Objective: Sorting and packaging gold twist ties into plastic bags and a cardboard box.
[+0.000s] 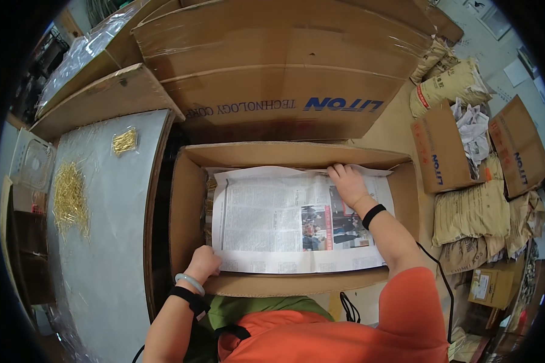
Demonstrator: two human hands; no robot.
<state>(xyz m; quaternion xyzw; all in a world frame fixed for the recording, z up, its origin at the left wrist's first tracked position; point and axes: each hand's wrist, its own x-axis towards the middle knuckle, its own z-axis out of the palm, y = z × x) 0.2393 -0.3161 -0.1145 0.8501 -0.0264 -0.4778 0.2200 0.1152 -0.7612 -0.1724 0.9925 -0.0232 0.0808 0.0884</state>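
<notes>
A large printed newspaper sheet (260,212) lies spread inside an open cardboard box (297,284) in front of me. The sheet spans most of the box; its far edge is uneven and lifted in places. My right hand (347,184) rests on the far right part of the newspaper, fingers stretched toward its far edge. My left hand (203,264) is closed at the near left corner of the sheet, beside the box wall, and appears to pinch that corner. A narrow gap at the left shows some contents under the paper, too dark to make out.
Left of the box stands a grey-topped table (112,242) with a pile of gold-coloured thin pieces (71,196) and a small clear bag of them (125,141). Large cardboard (272,66) stands behind. At right are sacks (472,212) and a carton of crumpled paper (445,151).
</notes>
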